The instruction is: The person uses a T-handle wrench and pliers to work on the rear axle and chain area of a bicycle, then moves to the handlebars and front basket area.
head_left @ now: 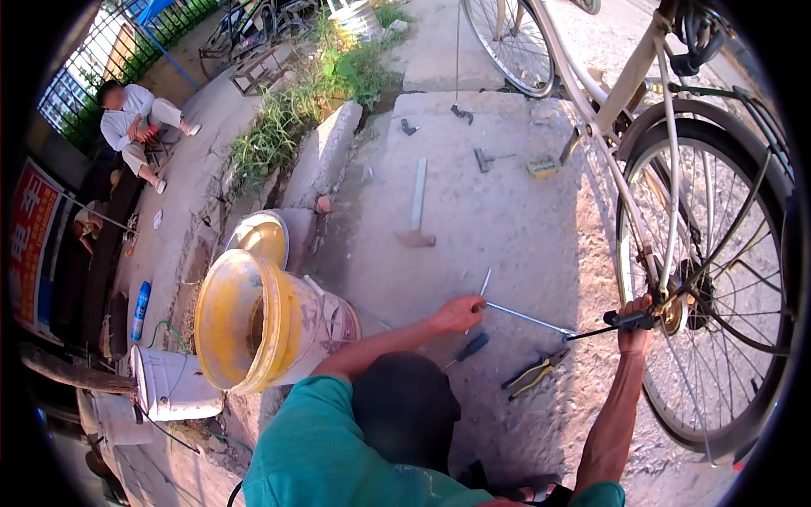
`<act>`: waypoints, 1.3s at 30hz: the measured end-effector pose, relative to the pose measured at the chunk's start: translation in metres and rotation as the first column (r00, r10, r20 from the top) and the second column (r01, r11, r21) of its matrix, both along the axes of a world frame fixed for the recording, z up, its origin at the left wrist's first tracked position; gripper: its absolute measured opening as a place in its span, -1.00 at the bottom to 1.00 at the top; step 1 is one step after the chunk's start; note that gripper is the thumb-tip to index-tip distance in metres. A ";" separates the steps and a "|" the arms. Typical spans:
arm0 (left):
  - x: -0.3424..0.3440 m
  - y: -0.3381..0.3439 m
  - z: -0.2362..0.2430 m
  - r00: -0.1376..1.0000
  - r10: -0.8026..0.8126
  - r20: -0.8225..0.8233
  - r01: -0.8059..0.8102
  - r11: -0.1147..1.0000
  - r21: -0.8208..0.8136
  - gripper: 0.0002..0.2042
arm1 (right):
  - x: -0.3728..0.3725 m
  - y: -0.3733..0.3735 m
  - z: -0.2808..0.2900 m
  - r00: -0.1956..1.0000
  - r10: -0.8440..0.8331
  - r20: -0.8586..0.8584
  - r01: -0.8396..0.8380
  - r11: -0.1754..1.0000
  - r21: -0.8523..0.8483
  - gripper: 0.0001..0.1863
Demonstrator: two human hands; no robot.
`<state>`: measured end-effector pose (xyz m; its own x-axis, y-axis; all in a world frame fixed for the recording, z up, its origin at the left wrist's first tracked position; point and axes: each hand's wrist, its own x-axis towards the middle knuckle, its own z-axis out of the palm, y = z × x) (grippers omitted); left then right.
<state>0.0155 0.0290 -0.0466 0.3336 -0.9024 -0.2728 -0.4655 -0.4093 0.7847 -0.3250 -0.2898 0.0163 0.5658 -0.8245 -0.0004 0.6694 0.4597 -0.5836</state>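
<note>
My left hand (pixel 460 313) is closed around the handle end of a T-handle socket wrench (pixel 528 318), whose shaft slants toward the bicycle. The far end of the wrench meets a dark rod (pixel 587 333) running from a black bicycle part (pixel 628 320). My right hand (pixel 635 329) grips that black part beside the rear hub; its exact kind is unclear. The bicycle (pixel 667 169) stands on the right, rear wheel nearest. On the ground between my arms lie yellow-and-black pliers (pixel 532 377) and a screwdriver (pixel 470 348). Farther off is a hammer (pixel 418 198).
Small black parts (pixel 461 113) and a yellowish block (pixel 542 167) lie farther away. Left of me stand an open yellow bucket (pixel 279 329) and a white pail (pixel 176 384), near a blue spray can (pixel 141 311). A person (pixel 139 122) sits far left. A dark rounded shape (pixel 404 414) hides ground at lower middle.
</note>
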 end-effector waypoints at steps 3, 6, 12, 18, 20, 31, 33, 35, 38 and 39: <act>0.000 0.001 0.002 1.000 -0.001 -0.016 0.002 1.000 0.013 -0.67 | 0.002 0.006 0.001 1.000 0.009 -0.001 -0.009 1.000 0.019 -0.82; 0.006 -0.010 0.019 0.999 -0.038 0.016 0.038 0.999 0.001 -0.64 | -0.002 0.001 -0.003 0.999 0.035 0.021 -0.035 0.999 0.003 -0.81; 0.028 -0.058 0.088 0.972 -0.175 0.156 0.194 0.974 -0.121 -0.63 | 0.003 0.005 -0.003 0.998 -0.036 -0.048 0.037 0.999 0.017 -0.82; -0.004 -0.168 0.197 0.798 -0.433 0.418 0.495 0.868 -0.045 -0.57 | -0.004 0.002 0.003 0.999 -0.018 -0.049 0.020 1.000 0.023 -0.79; -0.021 -0.198 0.206 0.803 -0.412 0.431 0.493 0.865 -0.093 -0.54 | 0.007 0.004 0.000 0.975 -0.116 -0.190 0.133 0.988 0.083 -0.78; -0.146 -0.269 0.162 0.982 -0.090 0.164 0.154 0.886 -0.438 -0.09 | 0.008 0.006 0.000 0.969 -0.106 -0.225 0.118 0.992 0.040 -0.77; -0.154 -0.272 0.161 0.989 -0.049 0.140 0.099 0.919 -0.381 -0.07 | 0.010 0.009 0.001 0.958 -0.150 -0.243 0.172 0.983 0.070 -0.78; -0.162 -0.273 0.149 0.985 -0.075 0.155 0.134 0.898 -0.419 -0.08 | 0.011 0.009 0.003 0.975 -0.108 -0.195 0.131 0.985 0.111 -0.79; -0.165 -0.278 0.139 0.985 -0.035 0.166 0.112 0.867 -0.485 -0.09 | 0.016 0.010 0.007 0.987 -0.073 -0.144 0.091 0.988 0.125 -0.78; -0.164 -0.279 0.136 0.988 -0.060 0.140 0.121 0.869 -0.480 -0.11 | 0.015 0.013 0.011 0.986 -0.068 -0.151 0.088 0.987 0.133 -0.77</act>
<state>-0.1485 -0.2498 0.0894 0.2460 -0.9382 0.2435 -0.5820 0.0579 0.8111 -0.3100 -0.2772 0.0270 0.4851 -0.8523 -0.1958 0.6190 0.4928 -0.6115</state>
